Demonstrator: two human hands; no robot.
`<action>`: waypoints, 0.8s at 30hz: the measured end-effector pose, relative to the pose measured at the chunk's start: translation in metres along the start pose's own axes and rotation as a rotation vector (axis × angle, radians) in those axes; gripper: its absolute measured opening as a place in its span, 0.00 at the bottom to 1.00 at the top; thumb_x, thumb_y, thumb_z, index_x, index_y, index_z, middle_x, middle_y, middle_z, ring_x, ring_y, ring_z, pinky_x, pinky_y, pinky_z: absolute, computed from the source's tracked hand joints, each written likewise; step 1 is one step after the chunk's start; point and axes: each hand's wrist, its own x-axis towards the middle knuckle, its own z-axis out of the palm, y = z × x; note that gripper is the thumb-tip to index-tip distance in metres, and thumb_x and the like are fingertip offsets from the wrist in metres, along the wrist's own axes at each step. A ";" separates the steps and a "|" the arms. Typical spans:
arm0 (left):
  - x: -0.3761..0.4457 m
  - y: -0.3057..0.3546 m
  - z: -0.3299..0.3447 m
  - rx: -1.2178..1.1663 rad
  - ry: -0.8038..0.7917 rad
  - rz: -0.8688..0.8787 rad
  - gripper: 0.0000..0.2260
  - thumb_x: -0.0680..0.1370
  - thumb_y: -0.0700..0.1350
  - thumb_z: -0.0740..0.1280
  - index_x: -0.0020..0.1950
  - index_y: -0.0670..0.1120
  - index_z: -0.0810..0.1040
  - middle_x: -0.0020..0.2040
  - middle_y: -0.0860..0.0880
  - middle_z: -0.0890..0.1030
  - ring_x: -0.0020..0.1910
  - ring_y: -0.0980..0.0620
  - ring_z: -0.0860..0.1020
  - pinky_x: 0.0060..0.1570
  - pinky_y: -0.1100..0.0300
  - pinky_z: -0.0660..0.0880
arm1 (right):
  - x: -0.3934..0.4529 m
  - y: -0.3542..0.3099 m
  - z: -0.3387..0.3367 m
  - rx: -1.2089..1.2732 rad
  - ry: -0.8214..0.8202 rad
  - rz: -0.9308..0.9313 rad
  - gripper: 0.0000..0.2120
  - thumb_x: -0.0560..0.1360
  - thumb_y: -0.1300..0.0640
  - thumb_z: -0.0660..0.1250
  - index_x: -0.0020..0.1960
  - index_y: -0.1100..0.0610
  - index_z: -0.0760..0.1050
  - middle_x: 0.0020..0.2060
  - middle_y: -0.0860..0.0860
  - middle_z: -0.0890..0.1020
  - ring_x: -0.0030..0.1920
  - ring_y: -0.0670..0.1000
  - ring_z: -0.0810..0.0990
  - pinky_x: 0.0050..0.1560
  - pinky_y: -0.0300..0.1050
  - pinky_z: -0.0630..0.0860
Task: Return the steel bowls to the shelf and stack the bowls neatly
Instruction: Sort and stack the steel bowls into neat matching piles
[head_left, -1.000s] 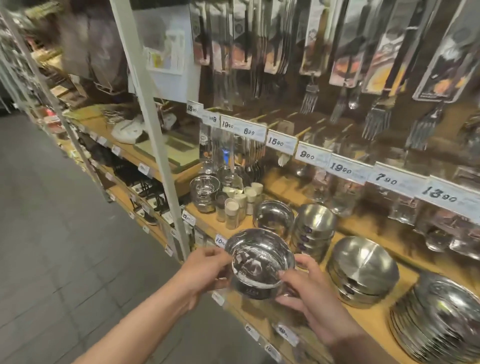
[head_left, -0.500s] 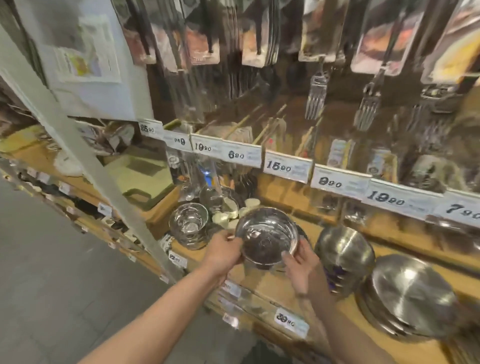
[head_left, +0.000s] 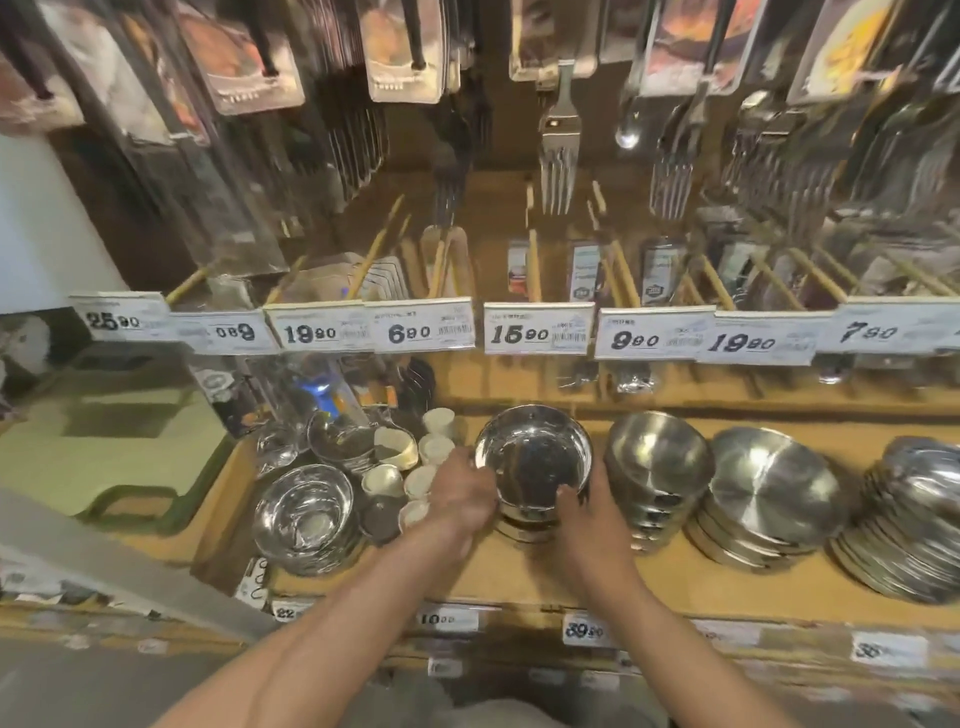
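Clear glass bowl (head_left: 304, 512) is sitting at the left of the wooden shelf (head_left: 675, 582), small white cups (head_left: 434, 448) beside it. My left hand (head_left: 462, 493) is gripping the left rim of the shiny round steel bowl (head_left: 532, 460), my right hand (head_left: 584, 512) is curling over its near right rim. Bowl is sitting on a short bowl stack (head_left: 522, 527). Right of it: taller steel bowl stack (head_left: 657, 467), then shallow steel dishes (head_left: 769, 488).
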 end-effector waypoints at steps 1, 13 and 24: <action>0.002 -0.002 0.000 0.004 0.000 0.011 0.13 0.81 0.41 0.63 0.65 0.44 0.75 0.56 0.41 0.83 0.56 0.39 0.81 0.58 0.43 0.79 | 0.000 0.000 0.001 0.028 0.019 0.008 0.29 0.83 0.58 0.58 0.81 0.45 0.55 0.75 0.46 0.70 0.75 0.52 0.68 0.76 0.53 0.64; 0.020 -0.007 -0.013 0.265 -0.045 0.183 0.11 0.80 0.43 0.59 0.55 0.42 0.79 0.46 0.50 0.79 0.42 0.52 0.77 0.37 0.63 0.75 | -0.002 0.022 0.020 0.117 0.108 -0.009 0.22 0.84 0.58 0.58 0.76 0.43 0.65 0.66 0.41 0.77 0.67 0.45 0.73 0.70 0.44 0.67; 0.018 -0.011 -0.022 0.271 -0.128 0.153 0.09 0.78 0.45 0.61 0.42 0.49 0.79 0.43 0.46 0.83 0.46 0.43 0.82 0.48 0.48 0.80 | -0.003 0.027 0.021 -0.003 0.134 -0.052 0.22 0.82 0.58 0.63 0.74 0.44 0.67 0.57 0.35 0.77 0.61 0.43 0.74 0.62 0.40 0.67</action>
